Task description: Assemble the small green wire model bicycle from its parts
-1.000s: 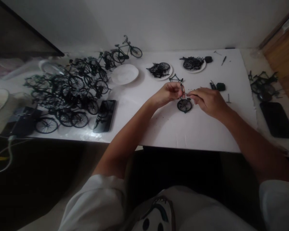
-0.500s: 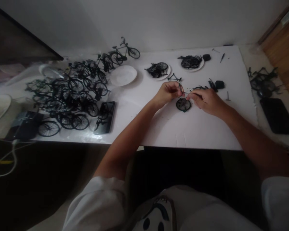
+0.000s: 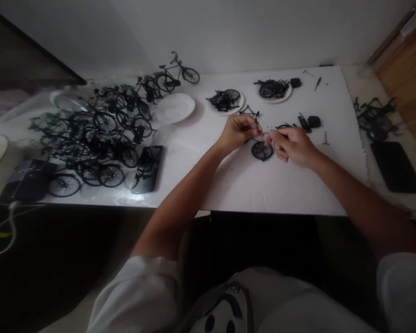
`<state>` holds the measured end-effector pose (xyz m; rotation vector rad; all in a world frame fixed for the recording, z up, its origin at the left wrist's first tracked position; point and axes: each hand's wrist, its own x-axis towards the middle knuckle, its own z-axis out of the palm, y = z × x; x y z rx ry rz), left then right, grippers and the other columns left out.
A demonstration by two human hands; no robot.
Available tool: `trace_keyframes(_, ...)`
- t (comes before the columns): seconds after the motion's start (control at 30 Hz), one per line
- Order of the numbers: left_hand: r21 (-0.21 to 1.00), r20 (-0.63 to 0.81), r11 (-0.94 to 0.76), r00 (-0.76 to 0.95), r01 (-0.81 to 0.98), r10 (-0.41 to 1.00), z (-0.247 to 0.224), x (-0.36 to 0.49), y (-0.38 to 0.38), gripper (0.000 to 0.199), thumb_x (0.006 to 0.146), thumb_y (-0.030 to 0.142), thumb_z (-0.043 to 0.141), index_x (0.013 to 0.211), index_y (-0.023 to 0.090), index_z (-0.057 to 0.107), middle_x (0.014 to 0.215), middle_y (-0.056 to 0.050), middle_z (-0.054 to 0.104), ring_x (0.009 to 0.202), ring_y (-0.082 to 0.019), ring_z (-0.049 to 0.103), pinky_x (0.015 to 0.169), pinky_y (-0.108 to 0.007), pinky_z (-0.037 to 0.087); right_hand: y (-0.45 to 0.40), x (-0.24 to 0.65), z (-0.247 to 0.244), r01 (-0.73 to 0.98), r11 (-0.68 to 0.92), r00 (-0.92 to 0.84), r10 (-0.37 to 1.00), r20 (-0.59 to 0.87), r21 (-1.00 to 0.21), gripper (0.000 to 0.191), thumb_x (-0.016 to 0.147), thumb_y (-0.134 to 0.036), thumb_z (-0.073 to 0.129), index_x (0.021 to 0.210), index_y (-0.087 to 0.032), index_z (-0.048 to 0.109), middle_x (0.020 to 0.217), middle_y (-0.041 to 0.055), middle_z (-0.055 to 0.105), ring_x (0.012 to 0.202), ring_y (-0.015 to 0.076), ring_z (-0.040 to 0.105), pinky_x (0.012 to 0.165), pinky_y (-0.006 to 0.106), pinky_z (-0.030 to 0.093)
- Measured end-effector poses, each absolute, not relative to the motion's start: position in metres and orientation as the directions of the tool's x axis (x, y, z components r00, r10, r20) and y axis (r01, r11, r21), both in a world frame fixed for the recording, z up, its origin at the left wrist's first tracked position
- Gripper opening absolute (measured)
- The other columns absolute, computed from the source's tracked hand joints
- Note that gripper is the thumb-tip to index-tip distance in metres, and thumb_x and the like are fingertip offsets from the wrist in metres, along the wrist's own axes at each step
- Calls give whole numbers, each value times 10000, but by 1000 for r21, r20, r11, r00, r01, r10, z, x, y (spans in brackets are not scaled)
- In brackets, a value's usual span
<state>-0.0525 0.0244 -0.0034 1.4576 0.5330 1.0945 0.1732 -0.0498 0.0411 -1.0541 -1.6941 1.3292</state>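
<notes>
While the L hand (image 3: 236,132) keeps its grip pinched shut on a small, thin dark part (image 3: 256,123), the R hand (image 3: 295,144) has its grip closed on a slim metallic piece (image 3: 271,129) just beside it; exact shapes too small to tell. Just nearer the person, a black spoked wheel (image 3: 262,150) lies on the white, flat surface (image 3: 280,192). Beyond the hands: a thin, dark-green bike frame (image 3: 249,111), & farther back, a round white plate (image 3: 241,105) w/ black bike parts (image 3: 224,100). Off L, a tangled pile of small, dark bikes (image 3: 93,132) sits nr a glossy black phone (image 3: 147,169).
</notes>
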Motion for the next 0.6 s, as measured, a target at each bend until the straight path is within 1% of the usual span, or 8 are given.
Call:
trace_keyframes(0.23, 953, 289, -225, 396, -201, 872, 1, -51, 21, 387, 745, 326, 1041, 794, 155, 698, 841, -37, 772, 807, -166, 789, 828, -313, 657, -53, 169, 45, 27, -66, -401, 913, -71, -997, 568, 951, -729, 800, 870, -175, 706, 470, -85, 417, 386, 89, 382, 390, 266, 321)
trace_keyframes(0.33, 952, 292, -230, 375, -202, 880, 2, -50, 20, 359, 764, 270, 1025, 781, 150, 687, 842, -44, 776, 811, -165, 783, 854, -328, 666, -50, 171, 45, -40, -184, -438, 887, -148, -982, 532, 947, -691, 826, 882, -176, 711, 455, -104, 374, 391, 78, 323, 394, 255, 275)
trace_keyframes(0.4, 950, 297, -233, 371, -208, 880, 2, -49, 20, 364, 766, 271, 1023, 771, 150, 679, 845, -44, 779, 816, -162, 778, 866, -334, 670, -49, 172, 45, -65, -242, -457, 870, -186, -968, 516, 946, -679, 832, 894, -181, 709, 454, -120, 334, 396, 74, 286, 399, 249, 256)
trace_keyframes(0.43, 949, 300, -234, 373, -210, 878, 1, -49, 21, 376, 760, 282, 1028, 766, 150, 676, 844, -44, 780, 816, -161, 775, 869, -334, 671, -48, 172, 44, -65, -247, -459, 868, -191, -967, 518, 944, -684, 831, 898, -183, 707, 456, -124, 325, 397, 75, 282, 402, 249, 256)
trace_keyframes(0.5, 947, 306, -240, 381, -212, 872, 2, -50, 22, 408, 740, 319, 1045, 759, 149, 675, 837, -42, 780, 810, -157, 773, 867, -331, 674, -48, 171, 41, -37, -199, -443, 882, -163, -979, 546, 940, -721, 814, 887, -191, 700, 460, -119, 340, 393, 82, 311, 407, 256, 272)
trace_keyframes(0.6, 942, 323, -252, 401, -221, 857, 4, -53, 23, 435, 733, 395, 1055, 781, 149, 700, 832, -39, 785, 799, -154, 781, 849, -321, 677, -50, 168, 35, 58, -36, -395, 917, -56, -998, 604, 955, -804, 733, 846, -213, 672, 475, -93, 401, 396, 105, 387, 422, 278, 320)
